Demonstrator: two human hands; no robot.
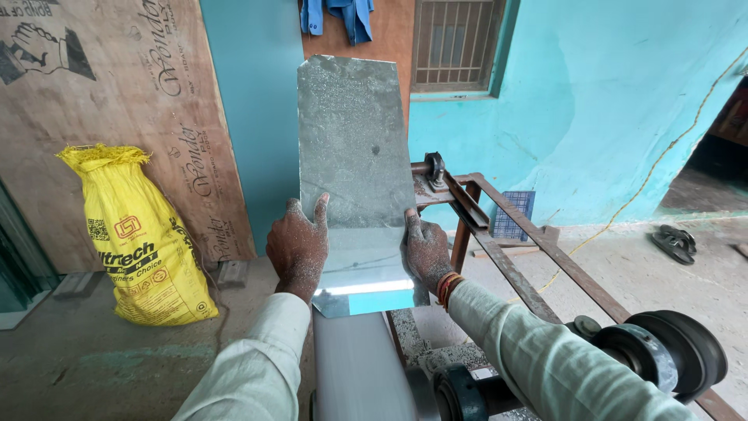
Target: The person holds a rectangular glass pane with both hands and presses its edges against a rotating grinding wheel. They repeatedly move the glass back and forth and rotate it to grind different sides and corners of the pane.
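— Gripped at both long edges is a metal sheet [354, 148], is it so?

— Yes. It is clasped by the left hand [298, 248] on its left edge and by the right hand [427, 251] on its right edge. Both grips are closed on the sheet; the left thumb is laid flat on its face, and the fingers are passed behind it.

— How is the sheet placed?

— It is held nearly upright in front of the person, with the upper part dull grey and rough. The lower part is shiny, and a bright band of light is reflected there. Its bottom edge is seen just above a grey roller [360, 366], but whether the two are touching cannot be told.

— What is seen on the hands?

— Both are covered with pale dust. Red threads [447, 287] are worn on the right wrist, and light sleeves are worn on both arms.

— And around the work?

— A rusty metal frame [538, 245] is stood to the right, with a dark pulley wheel [686, 351] at the near corner. A yellow sack [144, 238] is leaned near a plywood board [117, 101] on the left. A turquoise wall [592, 101] is seen behind, with a barred window [456, 43] and a blue cloth [343, 15] hung beside it. Dark sandals [675, 242] are left on the floor far to the right.
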